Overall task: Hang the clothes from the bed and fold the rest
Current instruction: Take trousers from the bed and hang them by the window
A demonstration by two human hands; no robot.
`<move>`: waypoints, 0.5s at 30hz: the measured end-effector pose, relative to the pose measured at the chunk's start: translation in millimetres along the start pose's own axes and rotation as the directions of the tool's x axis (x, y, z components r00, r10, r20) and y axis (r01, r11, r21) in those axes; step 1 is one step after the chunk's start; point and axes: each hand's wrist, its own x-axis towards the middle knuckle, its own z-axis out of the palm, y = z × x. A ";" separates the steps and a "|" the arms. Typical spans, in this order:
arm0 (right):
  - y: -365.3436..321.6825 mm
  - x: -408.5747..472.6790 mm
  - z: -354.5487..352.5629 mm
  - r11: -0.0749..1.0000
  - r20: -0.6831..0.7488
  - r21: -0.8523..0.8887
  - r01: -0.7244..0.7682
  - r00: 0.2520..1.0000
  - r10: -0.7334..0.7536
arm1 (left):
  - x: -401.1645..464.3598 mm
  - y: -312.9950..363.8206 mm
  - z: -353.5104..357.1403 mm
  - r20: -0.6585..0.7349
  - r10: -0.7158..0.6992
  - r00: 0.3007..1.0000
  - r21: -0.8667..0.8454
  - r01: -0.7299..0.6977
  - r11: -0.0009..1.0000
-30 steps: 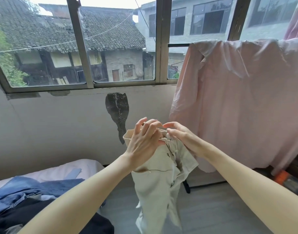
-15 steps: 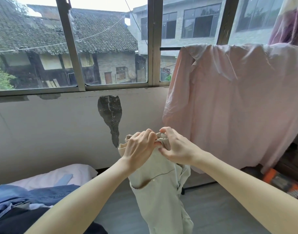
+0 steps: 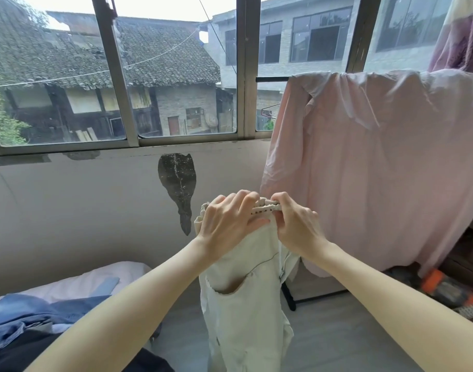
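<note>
In the head view, the left hand (image 3: 224,224) and the right hand (image 3: 294,226) both grip the bunched waistband of the cream trousers (image 3: 243,299), with the fingers curled over the top edge. The trousers hang free in the air above the floor, between the bed (image 3: 96,277) and the clothes rail (image 3: 273,79). The pink garment (image 3: 377,162) is already draped over this rail. More clothes, the blue denim (image 3: 42,315) and some dark ones, lie on the bed.

I think the risk is in the grip: the two hands are very close together, so the heavy legs can twist or slip down if one hand lets go. The hem could also touch the floor and get dirty. A hanger is not clearly visible, so I cannot tell how the trousers will go on the rail.
</note>
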 end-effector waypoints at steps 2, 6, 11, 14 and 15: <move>0.8 7.5 -2.6 0.998 -0.038 0.053 -0.029 0.999 0.031 | -3.0 -7.9 -5.7 0.133 -0.033 0.991 0.082 0.022 0.996; -1.8 18.6 -0.1 0.999 -0.023 0.043 0.000 1.000 0.001 | -3.2 -27.2 -18.4 0.477 -0.306 0.824 0.315 0.165 0.935; -6.8 25.5 1.0 0.997 -0.069 -0.049 0.063 0.995 -0.066 | -0.5 -48.0 -25.2 0.470 -0.471 0.746 0.250 0.399 0.882; -11.9 31.4 -6.0 0.996 -0.173 -0.074 0.056 0.983 -0.068 | 1.1 -51.3 -35.1 0.387 -0.520 0.761 0.082 0.534 0.842; -13.0 34.6 -7.2 0.994 -0.213 -0.088 0.057 0.974 -0.075 | 2.1 -49.9 -37.5 0.359 -0.535 0.765 0.005 0.571 0.821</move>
